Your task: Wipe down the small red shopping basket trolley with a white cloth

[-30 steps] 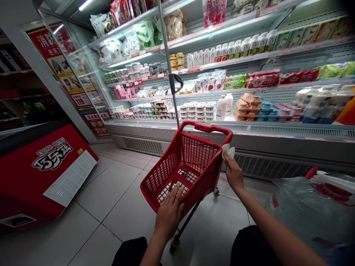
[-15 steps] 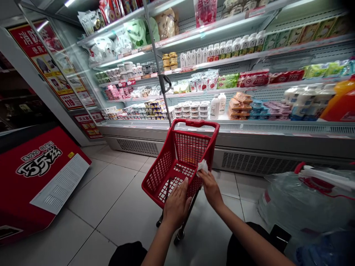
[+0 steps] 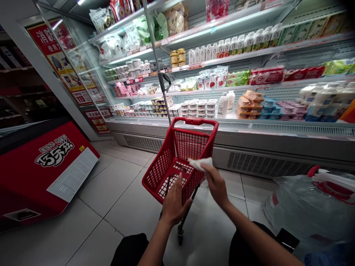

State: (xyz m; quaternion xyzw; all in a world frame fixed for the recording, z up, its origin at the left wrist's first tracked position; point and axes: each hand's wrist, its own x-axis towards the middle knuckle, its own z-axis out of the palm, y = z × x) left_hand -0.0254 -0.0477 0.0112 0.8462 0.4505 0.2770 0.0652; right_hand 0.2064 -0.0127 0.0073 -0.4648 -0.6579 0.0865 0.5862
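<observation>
A small red shopping cart [image 3: 166, 162] with a mesh basket stands on the tiled floor in front of me. My left hand [image 3: 173, 201] rests on the cart's near rim, fingers closed over the edge. My right hand [image 3: 215, 183] pinches a white tissue [image 3: 200, 163] and holds it against the cart's right rim. The basket looks empty.
A chilled display case [image 3: 249, 127] full of yoghurt cups, bottles and packs runs behind the cart. A red freezer chest [image 3: 41, 170] sits at the left. A large clear water jug with a red cap [image 3: 307, 207] lies at the lower right.
My right hand with the tissue moved down from the cart's handle corner along the right rim toward me. The left hand stayed on the near rim. The view shifted a little.
</observation>
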